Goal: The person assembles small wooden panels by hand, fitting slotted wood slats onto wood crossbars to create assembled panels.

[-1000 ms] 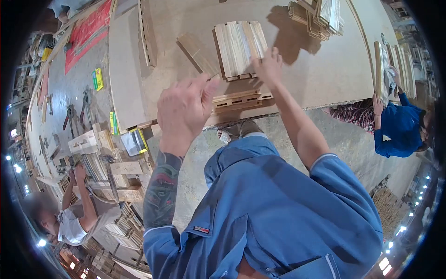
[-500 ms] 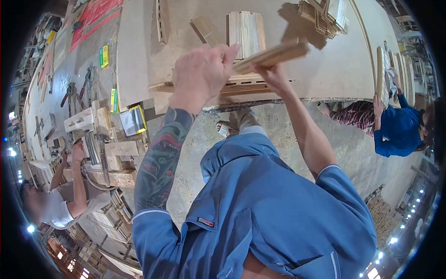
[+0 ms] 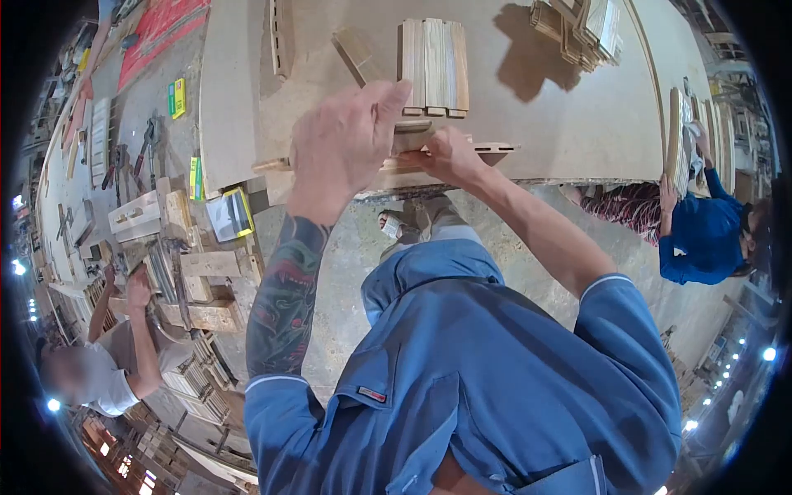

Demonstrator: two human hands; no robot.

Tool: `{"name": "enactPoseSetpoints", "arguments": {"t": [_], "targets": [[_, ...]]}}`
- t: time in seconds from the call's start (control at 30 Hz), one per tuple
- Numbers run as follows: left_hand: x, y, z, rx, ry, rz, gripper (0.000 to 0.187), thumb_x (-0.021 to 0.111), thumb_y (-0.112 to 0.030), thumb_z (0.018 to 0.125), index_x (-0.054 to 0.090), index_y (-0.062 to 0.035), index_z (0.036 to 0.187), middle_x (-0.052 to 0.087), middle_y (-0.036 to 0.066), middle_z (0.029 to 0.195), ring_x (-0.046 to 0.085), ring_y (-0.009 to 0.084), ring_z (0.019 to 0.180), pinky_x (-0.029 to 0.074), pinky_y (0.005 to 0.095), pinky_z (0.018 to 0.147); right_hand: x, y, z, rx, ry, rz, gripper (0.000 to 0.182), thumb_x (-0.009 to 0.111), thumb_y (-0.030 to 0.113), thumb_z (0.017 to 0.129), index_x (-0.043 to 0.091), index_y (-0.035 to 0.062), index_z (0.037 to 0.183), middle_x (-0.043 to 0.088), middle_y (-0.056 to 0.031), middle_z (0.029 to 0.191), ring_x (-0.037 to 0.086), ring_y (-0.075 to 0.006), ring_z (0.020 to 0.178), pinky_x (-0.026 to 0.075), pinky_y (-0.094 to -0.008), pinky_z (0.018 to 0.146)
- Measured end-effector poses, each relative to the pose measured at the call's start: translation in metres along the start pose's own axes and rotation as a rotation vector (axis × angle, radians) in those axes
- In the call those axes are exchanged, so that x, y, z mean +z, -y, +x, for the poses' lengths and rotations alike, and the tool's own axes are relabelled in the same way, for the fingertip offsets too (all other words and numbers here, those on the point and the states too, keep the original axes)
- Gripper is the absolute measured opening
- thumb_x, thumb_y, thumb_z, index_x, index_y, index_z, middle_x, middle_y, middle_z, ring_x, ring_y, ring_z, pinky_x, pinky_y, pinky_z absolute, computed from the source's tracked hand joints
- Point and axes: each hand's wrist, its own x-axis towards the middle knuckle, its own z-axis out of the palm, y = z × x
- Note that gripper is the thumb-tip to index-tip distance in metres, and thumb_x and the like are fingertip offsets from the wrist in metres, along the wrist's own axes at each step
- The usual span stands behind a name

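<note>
A short wooden slat [image 3: 412, 127] is between my hands, just above the near edge of the worktable. My left hand [image 3: 346, 136] is closed at its left end, thumb sticking out to the right; its fingertips are hidden. My right hand [image 3: 450, 157] pinches at the slat's near side with bent fingers. Beneath both hands a slotted wooden rail [image 3: 495, 148] lies along the table edge, partly covered. Beyond them, several grooved slats [image 3: 433, 66] lie side by side. A loose wooden piece [image 3: 356, 58] rests at an angle to their left.
A pile of slats [image 3: 577, 33] stands at the back right of the worktable [image 3: 577, 124], and another slotted strip [image 3: 280, 37] at the back left. Co-workers handle wood on the left [image 3: 107, 363] and right [image 3: 709, 223]. Pliers [image 3: 148, 148] lie on the left bench.
The slat has swung from pointing right to lying low between my hands. My right hand has moved left and down toward my left hand, uncovering the rail's right end.
</note>
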Motion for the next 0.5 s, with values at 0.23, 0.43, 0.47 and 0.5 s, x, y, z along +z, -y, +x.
{"name": "enactPoseSetpoints", "arguments": {"t": [0.23,0.43,0.47,0.5], "targets": [[0.012,-0.03,0.006,0.203,-0.069,0.093,0.047,0.051,-0.048,0.099,0.072,-0.0067,0.109,0.071,0.018,0.102,0.066,0.0377,0.093,0.05,0.0465,0.08,0.0,-0.007,-0.005,-0.067,0.064,-0.007,0.03,0.068,0.019,0.084,0.064,0.0177,0.113,0.069,-0.0168,0.078,0.065,-0.0424,0.074,0.051,-0.0523,0.064],[0.022,-0.044,0.018,0.053,0.03,0.134,0.047,0.053,-0.047,0.098,0.071,-0.0054,0.11,0.071,0.016,0.1,0.066,0.0347,0.093,0.05,0.0446,0.08,-0.013,-0.072,0.072,0.099,-0.009,-0.296,0.049,0.06,0.025,0.09,0.054,0.009,0.136,0.056,-0.0232,0.135,0.051,-0.0416,0.127,0.041,-0.0499,0.106],[0.023,-0.045,0.02,0.046,0.017,0.16,0.047,0.053,-0.047,0.098,0.071,-0.0057,0.11,0.071,0.015,0.1,0.066,0.034,0.093,0.05,0.0441,0.08,-0.005,-0.067,0.093,0.333,-0.336,-0.593,0.053,0.057,0.026,0.093,0.049,0.005,0.14,0.047,-0.025,0.146,0.042,-0.044,0.138,0.035,-0.0511,0.113],[0.023,-0.045,0.023,0.044,0.024,0.163,0.047,0.053,-0.047,0.098,0.071,-0.0057,0.11,0.071,0.015,0.1,0.066,0.034,0.093,0.05,0.0441,0.08,0.01,-0.069,0.108,0.336,-0.333,-0.586,0.053,0.057,0.026,0.093,0.049,0.005,0.14,0.047,-0.025,0.146,0.042,-0.044,0.138,0.035,-0.0511,0.113]]}}
